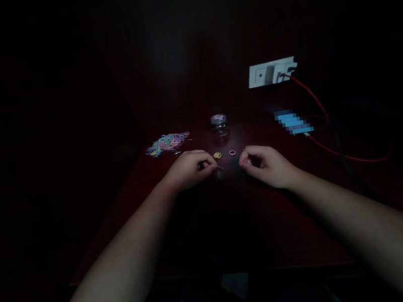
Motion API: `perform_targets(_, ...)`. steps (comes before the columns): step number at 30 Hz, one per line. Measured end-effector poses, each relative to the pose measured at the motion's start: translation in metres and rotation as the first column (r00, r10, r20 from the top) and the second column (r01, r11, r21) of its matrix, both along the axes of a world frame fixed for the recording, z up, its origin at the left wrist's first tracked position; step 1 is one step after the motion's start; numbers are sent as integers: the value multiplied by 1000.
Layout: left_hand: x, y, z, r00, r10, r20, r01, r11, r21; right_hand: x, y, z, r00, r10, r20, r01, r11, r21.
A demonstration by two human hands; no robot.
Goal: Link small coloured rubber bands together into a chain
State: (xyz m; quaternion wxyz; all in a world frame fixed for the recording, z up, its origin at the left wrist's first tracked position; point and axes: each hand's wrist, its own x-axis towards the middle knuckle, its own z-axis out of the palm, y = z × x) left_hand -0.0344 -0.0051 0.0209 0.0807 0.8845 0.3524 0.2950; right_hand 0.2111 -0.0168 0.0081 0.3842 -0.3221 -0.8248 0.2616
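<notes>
My left hand (194,167) is closed in a pinch, and a small thin pale piece (220,167) sticks out from its fingertips; its kind is too small to tell. Across a narrow gap, my right hand (263,164) is pinched too, and whatever its fingertips hold, if anything, cannot be made out. Between and just beyond the hands lie a small yellow bundle of bands (217,155) and a pink ring-shaped band (232,152). Something small and dim (219,174) shows on the table below the left fingertips. A heap of colourful rubber bands (167,143) lies beyond the left hand.
A small round clear container (219,121) stands at the back of the dark red table (206,232). At the right are a blurred-out blue screen (294,122) and a red cable (310,92) running to a charger in the wall socket (259,76). The surroundings are very dark.
</notes>
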Motion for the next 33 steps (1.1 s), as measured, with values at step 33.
perform_targets(33, 22, -16, -4, 988, -151, 34, 151, 989, -7, -6, -1, -5, 992, 49, 115, -47, 999, -23)
